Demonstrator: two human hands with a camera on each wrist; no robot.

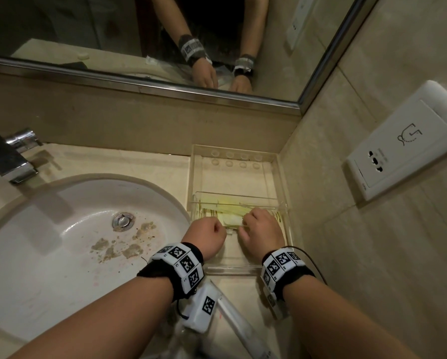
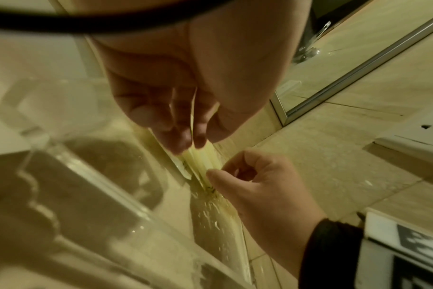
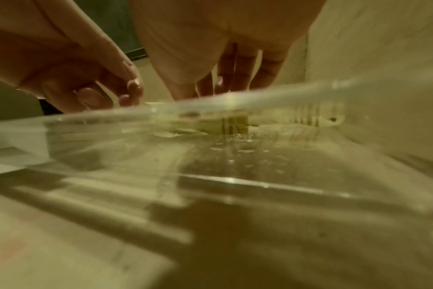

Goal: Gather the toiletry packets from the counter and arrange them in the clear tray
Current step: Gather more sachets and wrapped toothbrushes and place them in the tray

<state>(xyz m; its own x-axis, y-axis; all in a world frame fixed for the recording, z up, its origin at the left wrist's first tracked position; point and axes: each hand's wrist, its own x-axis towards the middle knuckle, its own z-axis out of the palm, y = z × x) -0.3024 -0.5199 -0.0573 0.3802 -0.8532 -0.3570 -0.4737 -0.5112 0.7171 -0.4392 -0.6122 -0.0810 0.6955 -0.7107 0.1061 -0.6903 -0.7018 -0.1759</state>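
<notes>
The clear tray (image 1: 280,177) stands on the counter in the corner, to the right of the sink. A stack of thin pale yellow toiletry packets (image 1: 230,212) lies in its front compartment. My left hand (image 1: 212,233) pinches the left end of the packets between its fingertips (image 2: 185,140). At the other end, my right hand (image 1: 258,226) has its thumb and curled forefinger (image 2: 218,173) on the stack. In the right wrist view the packets (image 3: 235,123) show blurred through the tray's front wall (image 3: 235,101), with my right hand (image 3: 225,82) above them. The tray's back compartment holds nothing.
A white sink basin (image 1: 75,242) with brown stains lies to the left, with a chrome faucet (image 1: 12,156) behind it. The tiled wall with a white socket plate (image 1: 403,149) stands close on the right. A long clear-wrapped item (image 1: 239,320) lies on the counter by my wrists. A mirror (image 1: 139,35) hangs above.
</notes>
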